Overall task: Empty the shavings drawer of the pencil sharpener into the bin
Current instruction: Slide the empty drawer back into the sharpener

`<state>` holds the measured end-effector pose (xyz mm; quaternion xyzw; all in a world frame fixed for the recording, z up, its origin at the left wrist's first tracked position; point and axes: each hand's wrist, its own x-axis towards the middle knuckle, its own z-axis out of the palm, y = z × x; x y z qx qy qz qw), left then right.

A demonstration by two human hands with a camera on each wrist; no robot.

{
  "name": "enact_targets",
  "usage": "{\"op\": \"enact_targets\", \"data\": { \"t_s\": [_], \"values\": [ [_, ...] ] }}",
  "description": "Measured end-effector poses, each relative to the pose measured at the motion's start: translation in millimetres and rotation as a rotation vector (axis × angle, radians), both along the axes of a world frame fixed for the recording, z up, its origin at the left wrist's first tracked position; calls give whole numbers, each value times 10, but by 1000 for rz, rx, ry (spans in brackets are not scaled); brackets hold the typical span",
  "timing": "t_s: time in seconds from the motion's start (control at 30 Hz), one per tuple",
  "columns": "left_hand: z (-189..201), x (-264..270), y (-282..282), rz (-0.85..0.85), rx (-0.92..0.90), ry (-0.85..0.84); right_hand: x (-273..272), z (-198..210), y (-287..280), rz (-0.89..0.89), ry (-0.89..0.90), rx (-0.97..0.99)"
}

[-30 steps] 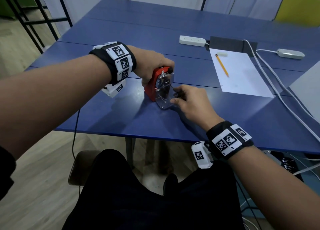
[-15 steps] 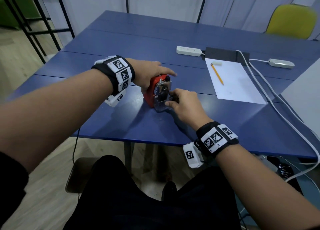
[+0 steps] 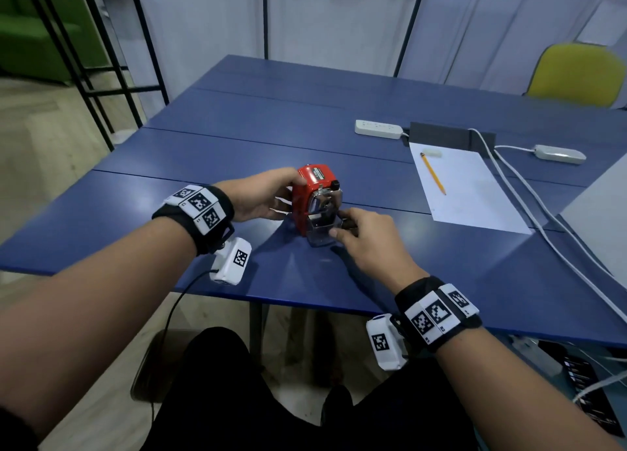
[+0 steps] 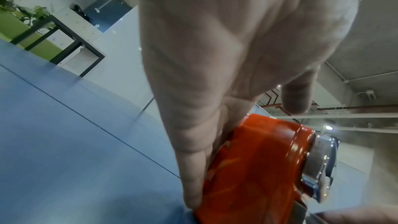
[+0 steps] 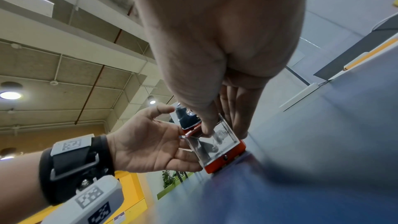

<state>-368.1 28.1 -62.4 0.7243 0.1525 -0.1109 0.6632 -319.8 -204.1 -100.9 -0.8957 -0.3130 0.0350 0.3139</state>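
Clearly, left hand (image 3: 261, 196) grips red sharpener (image 3: 310, 193), label unreadable; right hand (image 3: 368, 243) pinches drawer (image 3: 320, 230).

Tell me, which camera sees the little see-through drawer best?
The right wrist view: the clear drawer sits close up, pinched by the right hand, with dark bits inside. The head view shows the drawer small and partly hidden. The left wrist view shows only the sharpener's red body.

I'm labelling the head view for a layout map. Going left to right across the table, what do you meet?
Left hand → pencil sharpener → right hand → pencil on the paper sheet → grey adapter.
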Motion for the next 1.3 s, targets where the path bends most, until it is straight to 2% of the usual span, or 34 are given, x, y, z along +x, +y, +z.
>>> {"op": "enact_targets", "data": {
  "t_s": [0.2,0.47,1.3],
  "values": [
    [136,20,-245,-29,219,-95,7,-14,28,-25,-23,17],
    [163,-1,-279,-20,209,-111,19,-34,64,-65,-5,54],
    [120,25,-256,-17,162,-128,170,-97,215,-166,-11,5]
  ]
}}
